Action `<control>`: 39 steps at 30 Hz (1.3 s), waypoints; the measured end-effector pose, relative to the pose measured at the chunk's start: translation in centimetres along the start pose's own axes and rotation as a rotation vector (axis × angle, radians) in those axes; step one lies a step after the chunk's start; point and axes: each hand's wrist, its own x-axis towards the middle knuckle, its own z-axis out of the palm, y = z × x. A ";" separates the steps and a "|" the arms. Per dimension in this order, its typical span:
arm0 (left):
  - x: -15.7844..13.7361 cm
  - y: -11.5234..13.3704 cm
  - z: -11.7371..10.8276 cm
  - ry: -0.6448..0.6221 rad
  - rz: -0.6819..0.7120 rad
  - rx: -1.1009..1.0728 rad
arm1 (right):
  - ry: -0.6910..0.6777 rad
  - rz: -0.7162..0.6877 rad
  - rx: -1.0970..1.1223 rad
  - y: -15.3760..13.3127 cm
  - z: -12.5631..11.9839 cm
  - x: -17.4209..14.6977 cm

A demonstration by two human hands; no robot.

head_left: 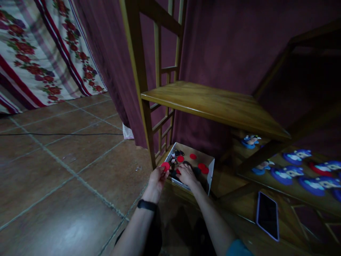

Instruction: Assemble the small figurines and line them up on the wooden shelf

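A round red disc [165,166] is pinched between the thumb and fingers of my left hand [158,176], just over the near left corner of a shallow white cardboard box [210,170]. My right hand [186,174] reaches down into that box with its fingers apart. Beside its fingertips a further red disc [178,171] shows in part; whether they touch it I cannot tell. Several other red discs [203,168] lie in the box. Small black-and-white figure pieces [174,156] are heaped along its left side. My right hand hides part of the box's contents.
The box stands low in a wooden shelf unit, under a wooden shelf board [202,101]. To the right, several blue figurines on round bases [286,173] sit on another level. A phone [268,215] lies nearer me. A black cable [61,134] crosses the tiled floor.
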 end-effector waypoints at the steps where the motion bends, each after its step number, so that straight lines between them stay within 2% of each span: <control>1: 0.0 0.1 0.0 0.001 -0.004 -0.001 | -0.001 0.020 -0.012 0.0 0.0 0.1; 5: -0.1 0.2 0.1 0.004 -0.009 -0.011 | 0.031 0.071 -0.017 0.4 -0.1 0.6; 11: -0.2 0.2 0.0 0.003 -0.002 -0.024 | 0.225 0.131 0.045 1.6 0.4 1.2; 14: -0.2 0.2 0.0 0.006 -0.007 -0.026 | 0.258 0.122 0.053 1.9 0.4 1.3; 16: -0.2 0.2 0.0 0.006 -0.009 -0.034 | 0.232 0.093 0.054 1.6 0.1 1.1; 21: -0.2 0.2 -0.1 -0.030 -0.003 -0.036 | 0.067 0.019 0.002 -0.1 -0.1 0.5; 27: 0.0 -0.1 -0.4 -0.034 0.013 -0.018 | 0.026 0.077 -0.036 -1.6 0.4 0.3; 32: -0.3 -0.2 -0.2 -0.027 0.011 -0.025 | 0.061 0.093 0.135 -1.2 -0.5 0.5; 37: -0.5 -0.6 0.2 -0.010 0.030 0.002 | 0.234 0.208 0.377 2.0 -2.1 0.1; 39: -0.5 -0.8 0.4 0.001 0.031 0.008 | 0.227 0.265 0.486 3.4 -2.3 -0.4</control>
